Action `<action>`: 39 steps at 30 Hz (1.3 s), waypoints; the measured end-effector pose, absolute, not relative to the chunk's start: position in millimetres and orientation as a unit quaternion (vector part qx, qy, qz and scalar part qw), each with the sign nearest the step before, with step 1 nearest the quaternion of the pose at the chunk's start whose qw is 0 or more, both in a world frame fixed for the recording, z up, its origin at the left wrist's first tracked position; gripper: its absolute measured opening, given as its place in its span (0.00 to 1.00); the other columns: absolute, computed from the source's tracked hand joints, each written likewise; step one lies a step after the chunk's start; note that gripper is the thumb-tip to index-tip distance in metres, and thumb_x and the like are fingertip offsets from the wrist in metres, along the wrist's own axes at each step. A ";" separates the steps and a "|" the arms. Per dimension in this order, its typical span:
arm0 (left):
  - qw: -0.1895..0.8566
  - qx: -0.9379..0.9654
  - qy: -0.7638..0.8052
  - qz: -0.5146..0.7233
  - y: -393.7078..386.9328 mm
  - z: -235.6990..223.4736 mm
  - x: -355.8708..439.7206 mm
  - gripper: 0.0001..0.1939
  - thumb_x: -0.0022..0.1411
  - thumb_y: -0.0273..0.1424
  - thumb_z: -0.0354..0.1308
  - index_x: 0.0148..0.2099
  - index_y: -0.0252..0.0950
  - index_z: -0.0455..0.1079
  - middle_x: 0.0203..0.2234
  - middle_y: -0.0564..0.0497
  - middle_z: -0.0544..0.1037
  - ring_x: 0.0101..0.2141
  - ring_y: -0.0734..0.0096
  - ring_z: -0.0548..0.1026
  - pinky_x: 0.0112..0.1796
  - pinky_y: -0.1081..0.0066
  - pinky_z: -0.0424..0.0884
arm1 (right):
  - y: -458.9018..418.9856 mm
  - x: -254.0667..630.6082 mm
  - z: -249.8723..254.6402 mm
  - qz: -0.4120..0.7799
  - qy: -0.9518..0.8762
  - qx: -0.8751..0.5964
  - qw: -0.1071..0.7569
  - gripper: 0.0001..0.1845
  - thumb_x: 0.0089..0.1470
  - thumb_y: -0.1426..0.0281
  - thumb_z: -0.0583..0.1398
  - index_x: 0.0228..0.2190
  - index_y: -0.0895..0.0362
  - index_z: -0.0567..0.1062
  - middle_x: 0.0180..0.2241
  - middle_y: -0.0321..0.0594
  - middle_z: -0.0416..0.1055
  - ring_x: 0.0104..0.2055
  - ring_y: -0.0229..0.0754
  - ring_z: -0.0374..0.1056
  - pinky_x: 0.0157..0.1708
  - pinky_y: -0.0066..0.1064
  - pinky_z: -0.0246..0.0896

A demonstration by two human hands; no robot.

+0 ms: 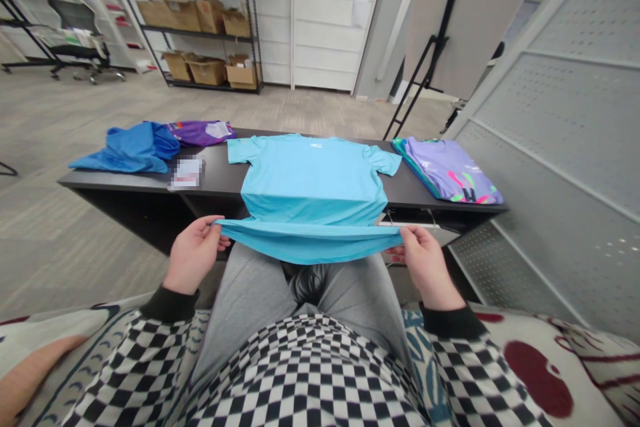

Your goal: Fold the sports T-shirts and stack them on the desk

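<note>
A light blue T-shirt lies spread over the dark table, its sleeves out to both sides and its collar at the far edge. The lower part hangs over the near edge toward my lap. My left hand pinches the left corner of the hem between thumb and fingers. At the opposite corner, my right hand pinches the hem in the same way. Between the two hands the hem is stretched sideways, sagging a little in the middle above my knees.
On the dark table, a crumpled blue garment, a purple garment and a blurred white card lie left. Folded shirts are stacked right. A perforated grey panel stands at the right; a shelf with boxes is behind.
</note>
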State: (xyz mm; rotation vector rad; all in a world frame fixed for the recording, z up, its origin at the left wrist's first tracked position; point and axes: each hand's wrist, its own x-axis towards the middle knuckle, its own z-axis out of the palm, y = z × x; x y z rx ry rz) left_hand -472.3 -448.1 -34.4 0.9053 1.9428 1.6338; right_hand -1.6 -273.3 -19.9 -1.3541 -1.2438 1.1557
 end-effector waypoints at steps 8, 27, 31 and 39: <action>0.198 0.332 0.702 0.598 -449.2 -40.3 -473.8 0.23 0.63 0.38 0.66 0.58 0.36 0.79 0.28 0.50 0.82 0.29 0.62 0.81 0.33 0.67 0.79 | -264.2 5.8 -43.6 0.452 -0.577 -0.484 0.478 0.26 0.56 0.45 0.75 0.42 0.50 0.78 0.38 0.42 0.83 0.40 0.51 0.80 0.45 0.47 0.82; 0.281 0.289 0.666 0.628 -459.8 -33.5 -479.3 0.26 0.62 0.40 0.70 0.61 0.37 0.77 0.30 0.48 0.85 0.30 0.58 0.86 0.35 0.62 0.84 | -282.3 23.5 -27.3 0.356 -0.631 -0.572 0.384 0.23 0.64 0.45 0.66 0.46 0.49 0.79 0.23 0.33 0.75 0.19 0.44 0.69 0.18 0.34 0.62; 0.353 0.263 0.596 0.672 -467.8 -10.2 -480.0 0.24 0.59 0.40 0.75 0.54 0.35 0.79 0.29 0.50 0.83 0.29 0.66 0.82 0.35 0.67 0.83 | -284.9 38.4 -13.0 0.400 -0.618 -0.567 0.370 0.28 0.59 0.41 0.70 0.46 0.51 0.80 0.23 0.32 0.73 0.17 0.41 0.65 0.15 0.31 0.57; 0.256 0.284 0.625 0.681 -506.3 73.3 -477.9 0.13 0.58 0.36 0.73 0.45 0.39 0.84 0.26 0.50 0.80 0.29 0.67 0.77 0.26 0.74 0.77 | -295.8 78.3 53.2 0.349 -0.733 -0.483 0.329 0.22 0.51 0.47 0.74 0.41 0.48 0.89 0.39 0.48 0.86 0.36 0.55 0.78 0.34 0.44 0.76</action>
